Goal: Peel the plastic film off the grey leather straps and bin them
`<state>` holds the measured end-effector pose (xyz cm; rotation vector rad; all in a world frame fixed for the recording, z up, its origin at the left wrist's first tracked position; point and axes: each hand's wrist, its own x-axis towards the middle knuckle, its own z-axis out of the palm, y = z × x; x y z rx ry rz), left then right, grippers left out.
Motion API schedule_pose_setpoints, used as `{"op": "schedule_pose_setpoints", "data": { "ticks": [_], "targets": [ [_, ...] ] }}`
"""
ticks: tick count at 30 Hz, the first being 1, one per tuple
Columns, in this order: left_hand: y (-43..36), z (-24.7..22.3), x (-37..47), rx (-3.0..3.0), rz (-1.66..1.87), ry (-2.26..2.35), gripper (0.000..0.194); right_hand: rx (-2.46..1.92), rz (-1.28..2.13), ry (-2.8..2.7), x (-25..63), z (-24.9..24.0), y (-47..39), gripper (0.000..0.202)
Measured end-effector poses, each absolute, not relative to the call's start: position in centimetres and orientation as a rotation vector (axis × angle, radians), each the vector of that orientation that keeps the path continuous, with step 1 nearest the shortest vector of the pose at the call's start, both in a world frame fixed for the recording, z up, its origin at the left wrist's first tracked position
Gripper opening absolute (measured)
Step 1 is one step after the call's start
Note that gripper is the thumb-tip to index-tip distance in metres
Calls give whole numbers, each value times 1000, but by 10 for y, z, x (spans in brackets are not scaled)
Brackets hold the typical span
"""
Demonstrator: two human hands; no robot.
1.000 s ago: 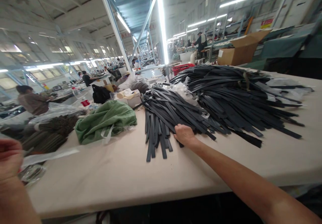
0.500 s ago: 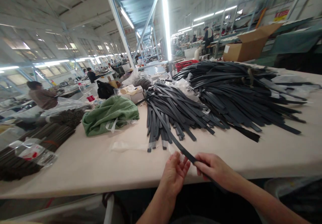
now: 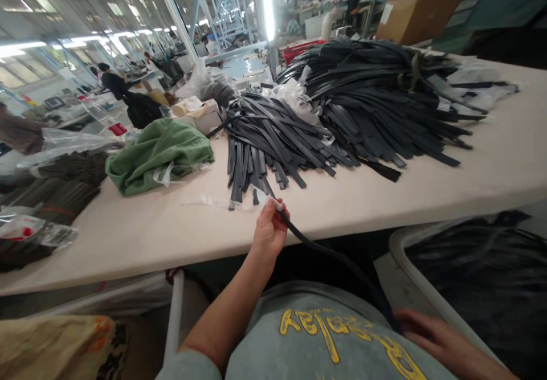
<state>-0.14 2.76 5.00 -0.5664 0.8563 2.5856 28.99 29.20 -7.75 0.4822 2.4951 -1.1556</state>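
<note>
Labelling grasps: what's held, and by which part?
A dark strip: left hand pinches it near the table edge, whitish film at the fingers; right hand is at its lower stretch, grip too blurred to tell.

The person is wearing a faded grey-green shirt (image 3: 265, 334), which is showing below the near edge of the tabletop (image 3: 162, 237). Yellow lettering (image 3: 330, 343) with dark outlines is running across its front in large and small characters. A short sleeve (image 3: 190, 367) is covering the left upper arm; left hand (image 3: 270, 229) and right hand (image 3: 429, 332) are showing bare.
</note>
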Motion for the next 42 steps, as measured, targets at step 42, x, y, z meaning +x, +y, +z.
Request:
{"op": "schedule_pose_setpoints", "data": {
  "ticks": [42],
  "targets": [
    [25, -6, 92, -565, 2280, 919, 19, 137, -1638, 2492, 169, 28, 194, 37]
  ]
}}
